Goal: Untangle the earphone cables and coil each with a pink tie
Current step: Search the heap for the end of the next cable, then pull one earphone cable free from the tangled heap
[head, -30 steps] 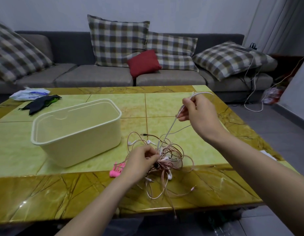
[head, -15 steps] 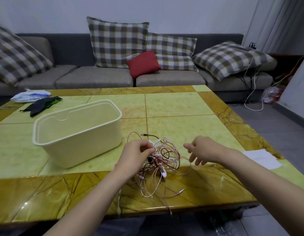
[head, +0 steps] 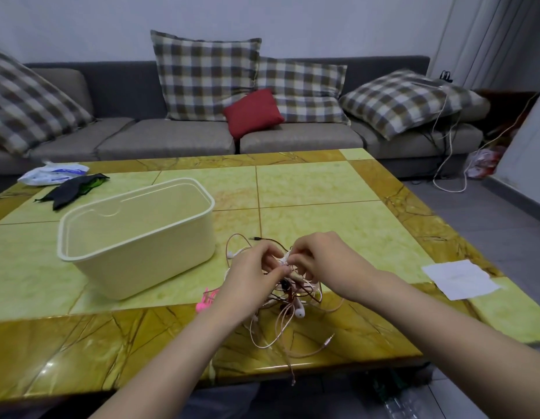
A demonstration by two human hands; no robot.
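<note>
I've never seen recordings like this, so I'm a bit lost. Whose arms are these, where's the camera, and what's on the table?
There is no machine here. These are a person's two bare arms, filmed by a wide-angle camera worn on their head, looking forward and down. The left hand and right hand both pinch strands in a tangle of earphone cables near the front of the table. Just left of the left hand lie pink ties, not yet used. Further left stands a cream tub, open at the top. A white paper sheet lies at the right edge. A sofa with cushions is behind.
</note>
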